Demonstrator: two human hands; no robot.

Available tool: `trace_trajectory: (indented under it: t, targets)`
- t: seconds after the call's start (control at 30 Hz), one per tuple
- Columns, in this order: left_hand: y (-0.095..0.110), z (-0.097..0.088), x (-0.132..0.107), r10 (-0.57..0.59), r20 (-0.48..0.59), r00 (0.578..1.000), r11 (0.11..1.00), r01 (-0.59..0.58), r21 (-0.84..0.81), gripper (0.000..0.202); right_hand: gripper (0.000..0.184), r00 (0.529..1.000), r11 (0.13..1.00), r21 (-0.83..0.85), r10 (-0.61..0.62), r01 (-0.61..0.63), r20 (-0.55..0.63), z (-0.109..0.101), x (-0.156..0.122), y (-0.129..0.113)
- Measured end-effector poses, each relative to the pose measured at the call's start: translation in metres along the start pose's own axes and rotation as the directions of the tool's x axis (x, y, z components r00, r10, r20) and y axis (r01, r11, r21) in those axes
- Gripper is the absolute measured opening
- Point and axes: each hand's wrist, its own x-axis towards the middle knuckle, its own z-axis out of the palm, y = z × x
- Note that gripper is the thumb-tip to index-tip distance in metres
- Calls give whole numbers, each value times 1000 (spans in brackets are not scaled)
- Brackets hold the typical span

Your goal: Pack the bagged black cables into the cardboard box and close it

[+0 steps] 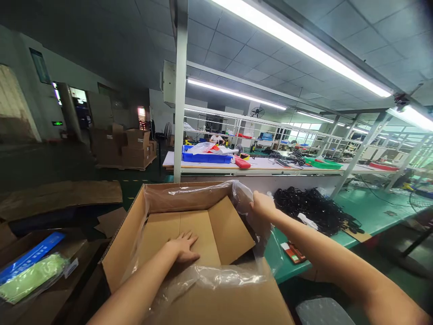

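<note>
An open cardboard box (123, 243) stands in front of me, lined with a clear plastic bag (216, 275) draped over its rim. My left hand (184, 246) lies flat inside the box, fingers spread, pressing the bag liner onto the cardboard bottom. My right hand (262, 205) is closed on the edge of the plastic bag at the box's far right corner, holding it over the flap.
A heap of black cables (314, 210) lies on the green workbench (372, 212) to the right. Boxes with blue and green packets (30, 271) sit at the left. Behind stands a white post (180, 90), a long table with a blue tray (206, 157), and stacked cartons (125, 146).
</note>
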Motion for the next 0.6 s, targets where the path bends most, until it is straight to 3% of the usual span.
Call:
trace_trajectory:
  t: [0.17,0.27,0.33,0.43,0.5,0.6]
  targets:
    - [0,-6,6,6,38,999,998,-9,67,93,26,998,959,276,64,-57,-17,-30,21,14]
    - [12,-18,16,27,51,998,994,-32,101,74,28,995,879,466,88,-99,46,-38,19,19]
    - [29,-25,28,73,1,997,991,-72,112,65,29,993,812,572,82,-113,79,-37,12,17]
    - [64,-28,53,190,-130,973,978,-175,115,74,28,994,707,699,58,-108,95,-31,2,9]
    - [87,-20,70,249,-188,950,967,-231,109,78,27,994,641,761,49,-104,95,-27,-1,5]
    - [106,1,92,283,-150,947,958,-273,85,83,25,995,554,826,62,-104,84,-25,0,7]
